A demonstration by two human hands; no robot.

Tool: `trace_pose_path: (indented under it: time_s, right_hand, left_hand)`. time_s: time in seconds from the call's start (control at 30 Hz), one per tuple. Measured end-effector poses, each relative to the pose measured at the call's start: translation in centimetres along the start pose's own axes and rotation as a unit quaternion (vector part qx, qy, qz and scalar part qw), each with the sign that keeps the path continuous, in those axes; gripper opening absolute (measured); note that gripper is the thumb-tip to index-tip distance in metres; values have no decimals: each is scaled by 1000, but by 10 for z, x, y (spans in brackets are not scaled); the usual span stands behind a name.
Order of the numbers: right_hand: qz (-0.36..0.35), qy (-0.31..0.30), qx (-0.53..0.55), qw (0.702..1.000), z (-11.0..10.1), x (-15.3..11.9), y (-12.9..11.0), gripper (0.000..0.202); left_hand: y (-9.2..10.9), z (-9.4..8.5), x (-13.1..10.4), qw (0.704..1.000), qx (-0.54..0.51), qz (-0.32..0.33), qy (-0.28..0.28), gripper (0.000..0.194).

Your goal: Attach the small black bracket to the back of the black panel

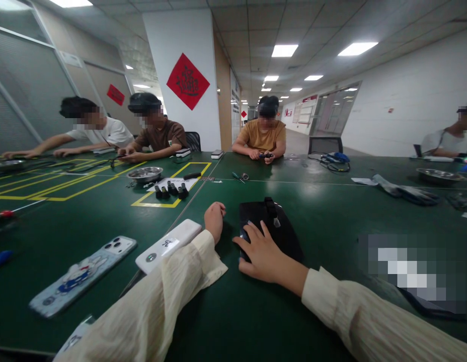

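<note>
My left hand (214, 219) rests as a closed fist on the green table (226, 311), holding nothing that I can see. My right hand (261, 254) lies flat with fingers spread on the near left corner of a black pad (284, 231). A small black device (270, 207) stands on the far part of that pad. A white power bank (168, 245) lies just left of my left wrist. Both arms wear cream sleeves.
A phone in a cartoon case (82, 275) lies at the near left. A metal bowl (145, 174) and several small black parts (171, 191) sit inside yellow tape lines. Three people sit at the far side, another person at the right by a second bowl (437, 174).
</note>
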State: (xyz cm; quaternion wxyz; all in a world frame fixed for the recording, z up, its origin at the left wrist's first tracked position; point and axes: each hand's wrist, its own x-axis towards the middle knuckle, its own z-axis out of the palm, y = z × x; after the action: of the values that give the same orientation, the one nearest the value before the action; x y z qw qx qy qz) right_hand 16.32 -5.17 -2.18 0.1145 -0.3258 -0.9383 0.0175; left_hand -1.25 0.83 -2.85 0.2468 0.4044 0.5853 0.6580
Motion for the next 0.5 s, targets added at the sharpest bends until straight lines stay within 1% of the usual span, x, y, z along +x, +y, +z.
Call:
trace_pose_path:
  time_s: [0.13, 0.27, 0.4, 0.5]
  right_hand:
    - [-4, 0, -8, 1000, 2, 3, 0, 56]
    - [12, -14, -11, 1000, 4, 11, 4, 62]
    - [39, -20, -11, 999, 5, 21, 18, 65]
    - [82, -10, -23, 996, 7, 26, 34, 67]
  left_hand:
    - [5, 1, -4, 1000, 11, 9, -9, 17]
    - [6, 1, -7, 999, 20, 17, -20, 17]
    - [3, 2, -8, 999, 16, 18, -34, 16]
    - [2, 2, -8, 998, 21, 10, -50, 17]
